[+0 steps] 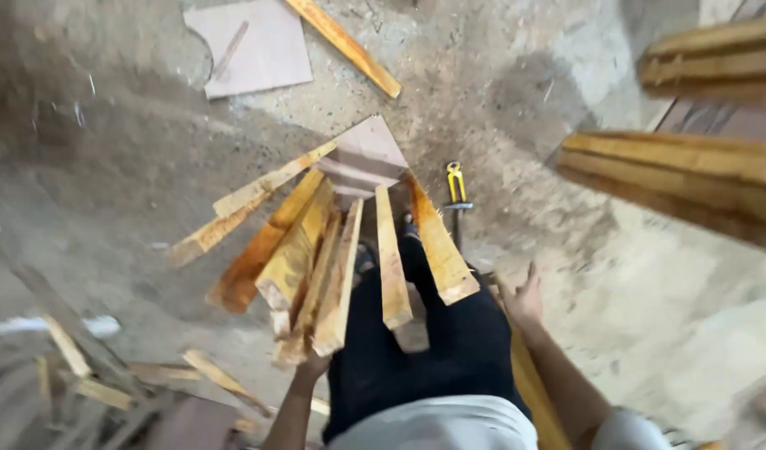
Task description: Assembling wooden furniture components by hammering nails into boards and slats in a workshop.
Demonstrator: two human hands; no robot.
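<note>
Left hand (314, 364): I am gripping the near ends of the planks (316, 267), fanning away.
Right hand (526, 298): hanging open, empty.

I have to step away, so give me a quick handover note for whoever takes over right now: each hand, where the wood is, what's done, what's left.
Left hand: closed under a bundle of wooden planks, carried in front of the body, fanning outward.
Right hand: open, empty, beside a long plank at the right hip; contact not clear.
Floor: yellow-handled pliers just ahead, a flat board and a loose strip farther off, wood scraps at left.
Stacked timber sits at right.
Done: the bundle is lifted.
Left: it is not yet set down; scraps lie on the floor.
</note>
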